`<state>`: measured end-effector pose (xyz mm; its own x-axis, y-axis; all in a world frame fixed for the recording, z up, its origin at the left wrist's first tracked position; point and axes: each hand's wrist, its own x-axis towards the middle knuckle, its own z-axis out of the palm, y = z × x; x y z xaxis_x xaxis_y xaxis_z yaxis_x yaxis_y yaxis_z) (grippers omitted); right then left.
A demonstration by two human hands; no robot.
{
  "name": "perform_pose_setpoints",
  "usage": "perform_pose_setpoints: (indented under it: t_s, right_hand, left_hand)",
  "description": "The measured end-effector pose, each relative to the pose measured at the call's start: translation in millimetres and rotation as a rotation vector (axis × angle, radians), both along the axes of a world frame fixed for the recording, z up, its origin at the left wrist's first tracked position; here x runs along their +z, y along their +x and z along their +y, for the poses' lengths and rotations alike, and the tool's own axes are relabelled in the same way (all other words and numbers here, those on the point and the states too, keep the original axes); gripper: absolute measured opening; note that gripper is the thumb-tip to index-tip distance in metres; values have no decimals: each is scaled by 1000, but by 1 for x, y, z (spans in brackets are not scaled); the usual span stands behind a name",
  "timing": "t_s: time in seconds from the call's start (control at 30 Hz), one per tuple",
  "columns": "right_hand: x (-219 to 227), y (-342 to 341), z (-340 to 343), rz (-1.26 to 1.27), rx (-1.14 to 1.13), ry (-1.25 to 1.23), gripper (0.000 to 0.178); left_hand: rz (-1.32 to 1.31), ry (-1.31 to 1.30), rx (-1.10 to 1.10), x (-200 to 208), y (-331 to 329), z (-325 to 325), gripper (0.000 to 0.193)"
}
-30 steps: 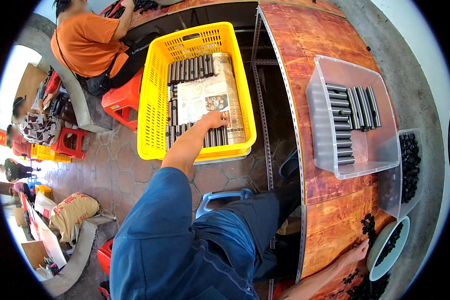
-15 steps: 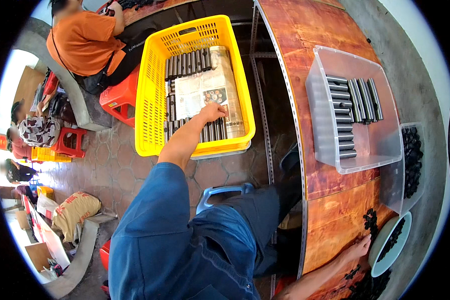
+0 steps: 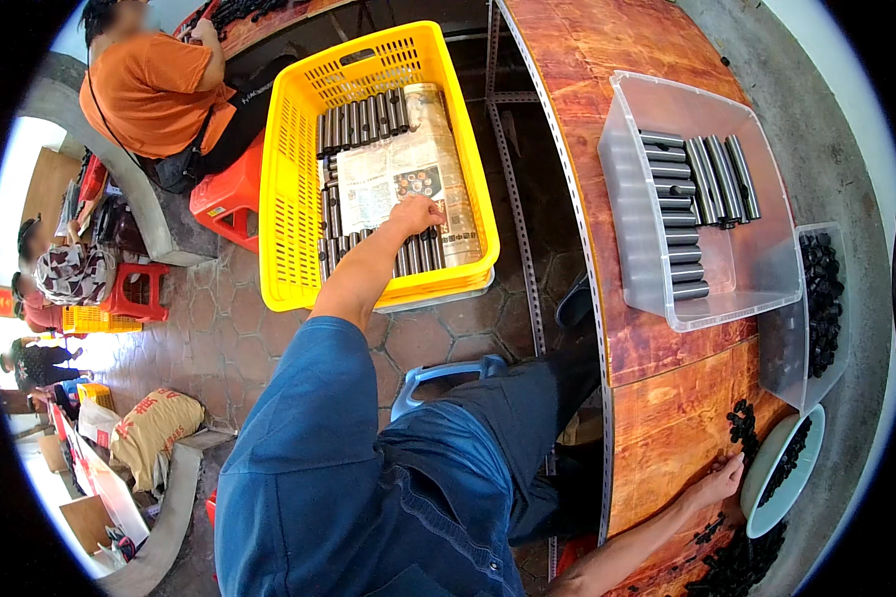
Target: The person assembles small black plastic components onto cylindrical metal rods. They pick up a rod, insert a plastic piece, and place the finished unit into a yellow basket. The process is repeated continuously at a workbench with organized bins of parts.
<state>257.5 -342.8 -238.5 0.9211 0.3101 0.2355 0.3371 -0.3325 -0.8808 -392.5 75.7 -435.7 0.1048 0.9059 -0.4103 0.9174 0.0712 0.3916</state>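
Note:
A yellow plastic crate (image 3: 281, 199) stands to my left, with rows of dark metal tubes (image 3: 363, 121) lying on newspaper (image 3: 373, 184) inside it. My left hand (image 3: 415, 214) is in the crate, fingers curled, over the near row of tubes by the newspaper. Whatever it may grip is hidden. My right hand (image 3: 719, 480) is closed above the wooden table beside a pale green bowl (image 3: 809, 450) holding small black parts (image 3: 782, 468). Its fingertips touch or nearly touch the bowl's rim; I cannot make out anything between them.
A clear plastic bin (image 3: 712, 316) with more metal tubes rests on the wooden table (image 3: 647, 418). Another clear bin (image 3: 782, 368) of black parts stands beyond it. A person in an orange shirt (image 3: 154, 95) sits on a red stool (image 3: 229, 204) at the far left.
The view has shifted slightly. My left hand stays over the same part of the crate, and my right hand stays beside the bowl, its fingers still closed.

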Motion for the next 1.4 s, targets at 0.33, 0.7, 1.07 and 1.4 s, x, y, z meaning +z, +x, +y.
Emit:
perform_pose_setpoints:
  t_s: [0.33, 0.7, 1.07, 1.4]
  right_hand:
    - [6, -11, 5, 37, 22, 71, 39]
    - [-1, -3, 3, 61, 76, -22, 36]
    - [8, -19, 8, 103, 70, 182, 36]
    - [11, -23, 15, 81, 74, 215, 37]
  left_hand:
    - [-57, 84, 91, 10, 0, -4, 30]
    - [-698, 935, 430, 152, 44, 19, 26]
    - [-746, 782, -690, 390, 268, -40, 21]
    - [460, 380, -918, 334, 356, 41, 35]
